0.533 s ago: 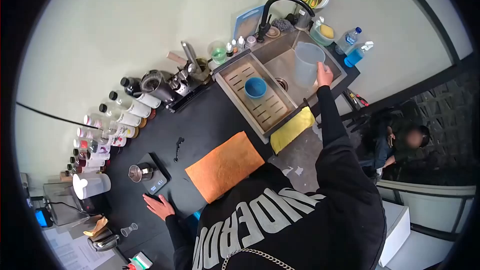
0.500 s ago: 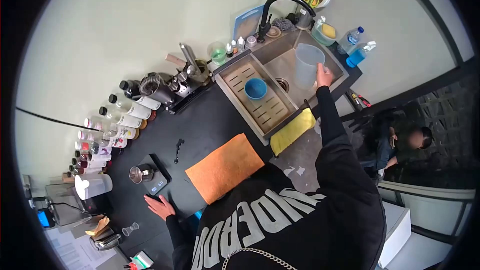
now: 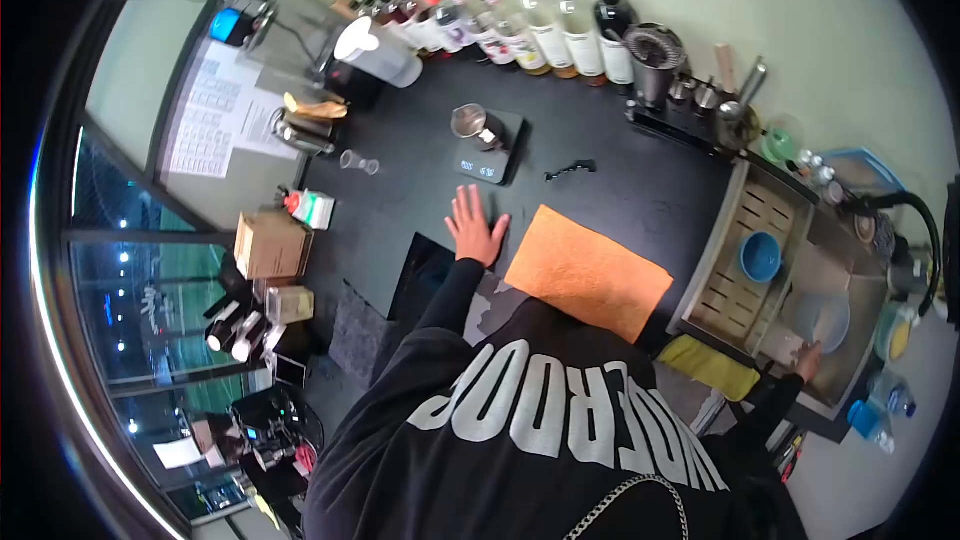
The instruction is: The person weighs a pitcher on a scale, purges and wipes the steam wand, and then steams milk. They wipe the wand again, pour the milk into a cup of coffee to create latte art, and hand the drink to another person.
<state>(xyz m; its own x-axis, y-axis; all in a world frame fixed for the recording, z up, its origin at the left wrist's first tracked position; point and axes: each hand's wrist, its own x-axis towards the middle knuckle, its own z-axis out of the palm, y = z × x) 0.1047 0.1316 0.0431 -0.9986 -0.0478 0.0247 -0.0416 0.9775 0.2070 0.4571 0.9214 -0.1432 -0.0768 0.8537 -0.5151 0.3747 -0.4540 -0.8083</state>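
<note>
My left hand [image 3: 476, 230] lies flat on the dark counter, fingers spread, just in front of a black digital scale [image 3: 510, 146]. On the scale stands a small metal cup [image 3: 470, 123]; the display is lit but too small to read surely. Far to the right, my right hand [image 3: 808, 362] is closed at the near side of a translucent plastic pitcher [image 3: 826, 320], down in the sink basin [image 3: 845, 265]. Its fingers are small and partly blurred. Beside the basin, a blue cup [image 3: 760, 257] sits on the slatted drain tray [image 3: 735, 302].
An orange towel [image 3: 590, 270] covers the counter's front edge. A yellow cloth [image 3: 710, 368] hangs at the sink's front. Several bottles [image 3: 545, 32] line the wall, with a lidded white pitcher [image 3: 380, 55] to their left. The black faucet [image 3: 932, 230] arches over the sink's far side.
The view has swung left, so the sink now sits at the right edge and the scale near the middle. My left hand's fingers are spread wider. My right hand stays on the pitcher.
</note>
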